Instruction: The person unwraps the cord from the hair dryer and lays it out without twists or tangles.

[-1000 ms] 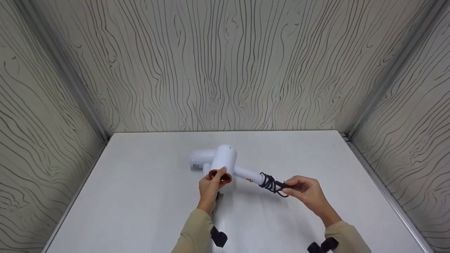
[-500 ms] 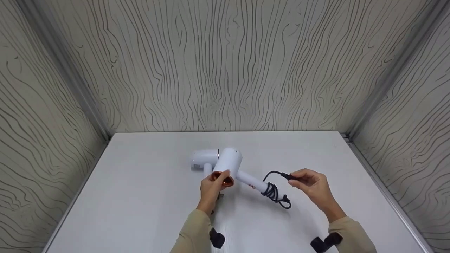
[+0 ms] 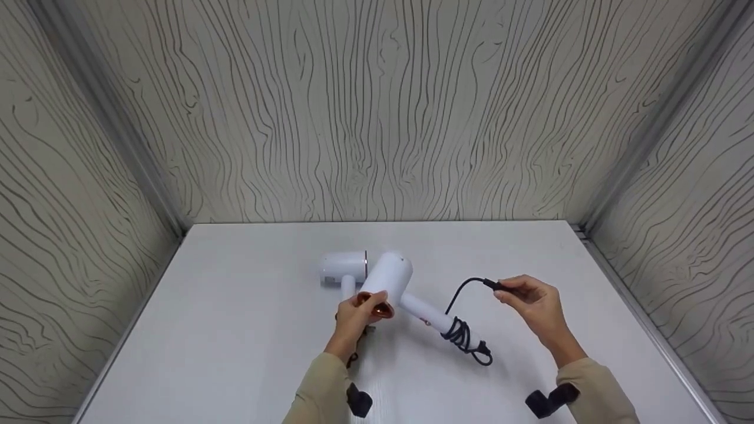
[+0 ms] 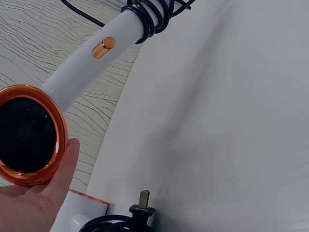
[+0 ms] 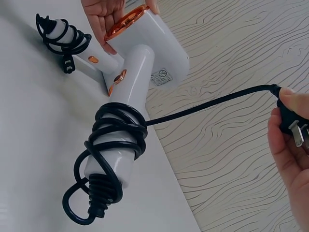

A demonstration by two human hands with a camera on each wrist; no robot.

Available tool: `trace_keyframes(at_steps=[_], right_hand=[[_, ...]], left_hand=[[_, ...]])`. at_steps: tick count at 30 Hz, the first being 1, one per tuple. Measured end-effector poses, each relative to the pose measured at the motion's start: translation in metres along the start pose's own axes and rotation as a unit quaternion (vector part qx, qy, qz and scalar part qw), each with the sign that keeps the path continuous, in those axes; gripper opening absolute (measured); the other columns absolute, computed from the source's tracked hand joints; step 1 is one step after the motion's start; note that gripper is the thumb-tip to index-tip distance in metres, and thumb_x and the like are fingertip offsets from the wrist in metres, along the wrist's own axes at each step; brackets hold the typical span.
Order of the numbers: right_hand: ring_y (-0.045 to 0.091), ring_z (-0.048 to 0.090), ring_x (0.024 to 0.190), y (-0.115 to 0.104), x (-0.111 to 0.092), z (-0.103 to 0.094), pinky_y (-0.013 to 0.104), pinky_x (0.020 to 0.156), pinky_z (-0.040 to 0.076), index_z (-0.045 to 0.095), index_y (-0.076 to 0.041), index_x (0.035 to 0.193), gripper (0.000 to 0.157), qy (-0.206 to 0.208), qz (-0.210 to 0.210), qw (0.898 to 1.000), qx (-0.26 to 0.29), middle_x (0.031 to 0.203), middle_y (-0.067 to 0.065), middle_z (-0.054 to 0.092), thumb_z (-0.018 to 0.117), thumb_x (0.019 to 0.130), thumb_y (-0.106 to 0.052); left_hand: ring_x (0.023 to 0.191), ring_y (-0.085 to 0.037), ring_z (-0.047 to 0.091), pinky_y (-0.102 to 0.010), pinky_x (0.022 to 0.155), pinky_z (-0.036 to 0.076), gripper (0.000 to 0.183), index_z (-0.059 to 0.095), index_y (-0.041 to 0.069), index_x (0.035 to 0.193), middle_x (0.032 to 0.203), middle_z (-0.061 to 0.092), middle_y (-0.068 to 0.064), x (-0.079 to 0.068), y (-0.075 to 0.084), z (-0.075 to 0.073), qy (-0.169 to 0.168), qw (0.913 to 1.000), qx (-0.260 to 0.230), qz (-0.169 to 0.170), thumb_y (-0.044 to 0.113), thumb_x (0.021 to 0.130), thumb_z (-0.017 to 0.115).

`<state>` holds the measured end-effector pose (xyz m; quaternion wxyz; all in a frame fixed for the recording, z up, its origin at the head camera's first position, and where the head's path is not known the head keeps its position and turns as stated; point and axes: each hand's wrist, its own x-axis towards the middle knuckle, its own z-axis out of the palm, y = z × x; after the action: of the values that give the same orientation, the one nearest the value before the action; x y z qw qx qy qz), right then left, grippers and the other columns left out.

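Note:
My left hand [image 3: 353, 318] grips a white hair dryer [image 3: 389, 274] by the copper-rimmed end of its barrel, thumb over the rim. The dryer is held above the table, its handle slanting down to the right. A black cord [image 5: 118, 128] is wound several times around the lower handle, and one length runs off it to the right. At the end of that length my right hand [image 3: 536, 303] pinches the black two-pin plug [image 5: 292, 123] between thumb and fingers. Behind the left hand lies a second white hair dryer [image 3: 343, 268], its cord [image 4: 113, 224] also wrapped, its plug [image 4: 142, 208] showing.
The white table [image 3: 235, 330] reaches back to a wood-grain patterned wall [image 3: 377, 118]. Similar panels stand at the left [image 3: 59, 176] and right [image 3: 701, 176]. A black wrist camera [image 3: 359, 400] sits by the left sleeve, another [image 3: 551, 400] by the right.
My right hand has drawn the plug away from the handle, up and to the right, pulling out a length of cord. The held dryer's handle has tilted lower and shifted slightly right.

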<state>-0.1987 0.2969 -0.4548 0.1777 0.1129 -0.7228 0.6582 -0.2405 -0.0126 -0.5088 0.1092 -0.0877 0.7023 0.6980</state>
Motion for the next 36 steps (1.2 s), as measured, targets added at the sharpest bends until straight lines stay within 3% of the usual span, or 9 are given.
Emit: trace_keyframes(at_steps=[14, 31, 34, 36], right_hand=[[0.0, 0.066, 0.071, 0.019, 0.006, -0.027, 0.012, 0.068, 0.056, 0.062, 0.018, 0.102, 0.025, 0.07, 0.068, 0.991, -0.093, 0.082, -0.014, 0.071, 0.07, 0.081, 0.007], [-0.008, 0.062, 0.072, 0.041, 0.003, -0.052, 0.008, 0.068, 0.054, 0.067, 0.009, 0.103, 0.023, 0.054, 0.107, 0.967, -0.224, 0.078, -0.027, 0.062, 0.071, 0.083, -0.001], [-0.01, 0.061, 0.072, 0.044, 0.002, -0.054, 0.008, 0.067, 0.053, 0.068, 0.009, 0.102, 0.022, 0.055, 0.115, 0.961, -0.244, 0.079, -0.023, 0.064, 0.071, 0.083, 0.0], [-0.008, 0.062, 0.072, 0.044, 0.003, -0.055, 0.007, 0.066, 0.053, 0.069, 0.008, 0.102, 0.022, 0.054, 0.116, 0.957, -0.258, 0.082, -0.012, 0.069, 0.072, 0.082, -0.001]], left_hand=[[0.079, -0.011, 0.071, -0.027, 0.081, 0.059, 0.05, 0.065, -0.003, 0.104, 0.087, 0.074, -0.003, 0.005, -0.004, -0.008, -0.065, 0.9976, -0.006, 0.026, 0.044, 0.085, 0.067], [0.078, -0.011, 0.071, -0.029, 0.08, 0.059, 0.054, 0.065, -0.004, 0.105, 0.089, 0.075, -0.005, 0.002, -0.005, -0.013, -0.073, 0.9972, 0.008, 0.017, 0.047, 0.087, 0.064], [0.078, -0.012, 0.072, -0.028, 0.078, 0.059, 0.054, 0.065, -0.005, 0.105, 0.088, 0.075, -0.005, 0.003, -0.006, -0.014, -0.074, 0.9971, 0.004, 0.019, 0.046, 0.087, 0.064], [0.078, -0.012, 0.072, -0.027, 0.077, 0.059, 0.054, 0.065, -0.006, 0.104, 0.088, 0.075, -0.006, 0.003, -0.006, -0.014, -0.074, 0.9971, 0.002, 0.019, 0.045, 0.086, 0.064]])
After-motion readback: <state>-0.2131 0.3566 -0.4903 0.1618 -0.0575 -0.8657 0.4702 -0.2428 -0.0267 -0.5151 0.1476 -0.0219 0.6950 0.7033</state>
